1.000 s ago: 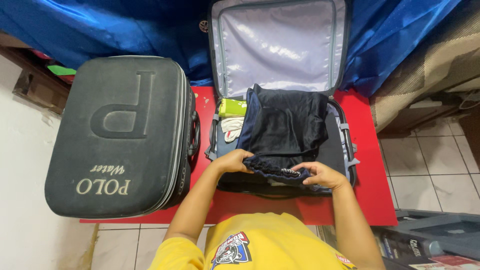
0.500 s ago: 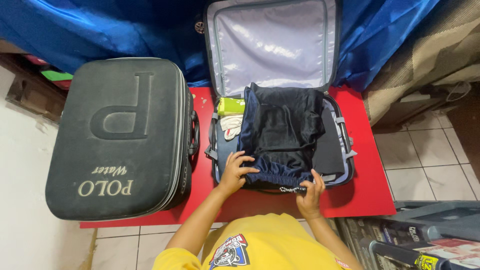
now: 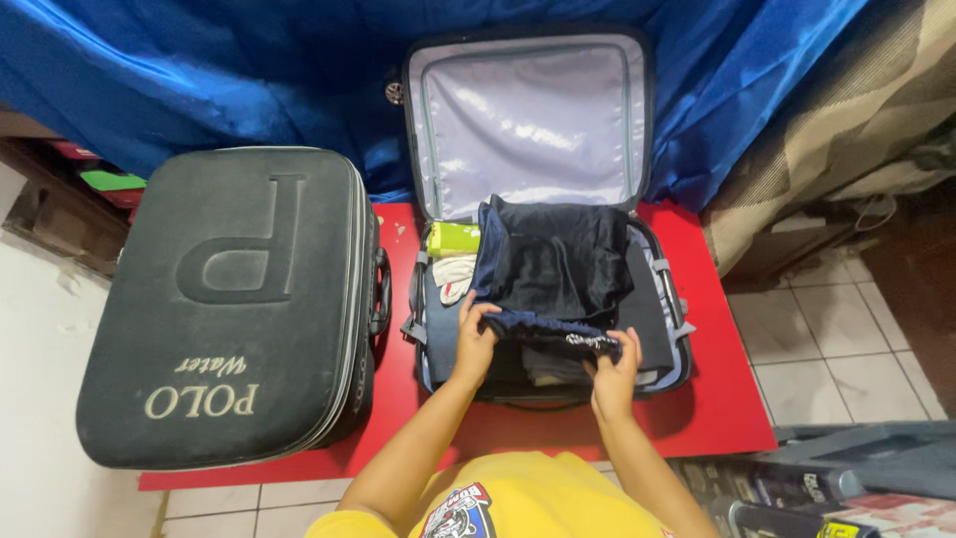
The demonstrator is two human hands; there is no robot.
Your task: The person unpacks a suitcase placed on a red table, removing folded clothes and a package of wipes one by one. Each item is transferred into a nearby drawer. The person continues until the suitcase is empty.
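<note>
nearest, at the bottom right edge, lie flat boxes in dark colours with small printed panels. the left hand and the right hand each pinch the near hem of a folded dark navy garment – soft, creased cloth with a pale printed strip along the held edge. the garment lies between the hands and runs away from them, atop the packed half of an open small suitcase on a red table. just left of the garment sit a white bundle and a lime-green packet. a closed grey suitcase, felt-like, with a large raised letter and pale lettering, lies well to the left. beyond, the upright lid's shiny silver lining – then rumpled blue plastic sheeting.
</note>
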